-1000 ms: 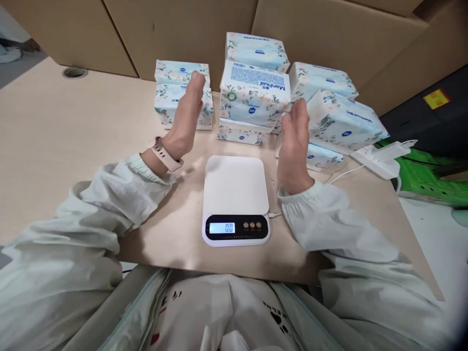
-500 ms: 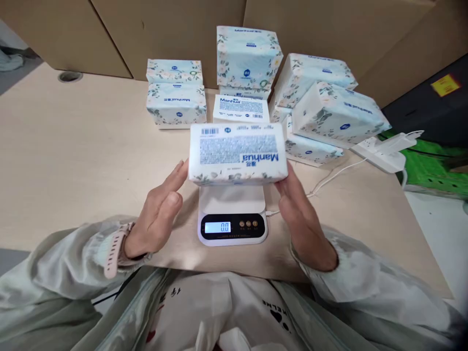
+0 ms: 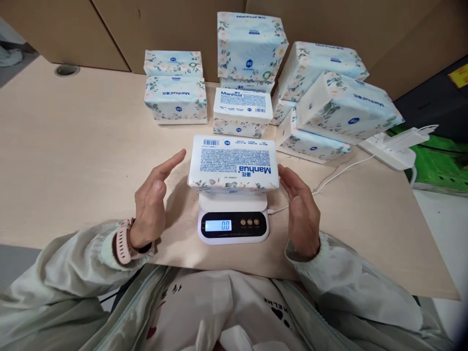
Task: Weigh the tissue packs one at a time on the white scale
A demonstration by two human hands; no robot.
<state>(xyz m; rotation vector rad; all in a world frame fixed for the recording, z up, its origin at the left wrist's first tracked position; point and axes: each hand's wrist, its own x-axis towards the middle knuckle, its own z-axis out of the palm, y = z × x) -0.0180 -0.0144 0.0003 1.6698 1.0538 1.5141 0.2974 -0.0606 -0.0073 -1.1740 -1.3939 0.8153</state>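
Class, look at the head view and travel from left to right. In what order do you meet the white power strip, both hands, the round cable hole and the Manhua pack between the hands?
Round cable hole, left hand, Manhua pack, right hand, white power strip.

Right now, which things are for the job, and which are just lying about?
For the job, it seems:
Manhua pack between left hand and right hand
scale below
scale's cable
probably the matching packs behind

Probably just around:
brown cardboard
green thing at right
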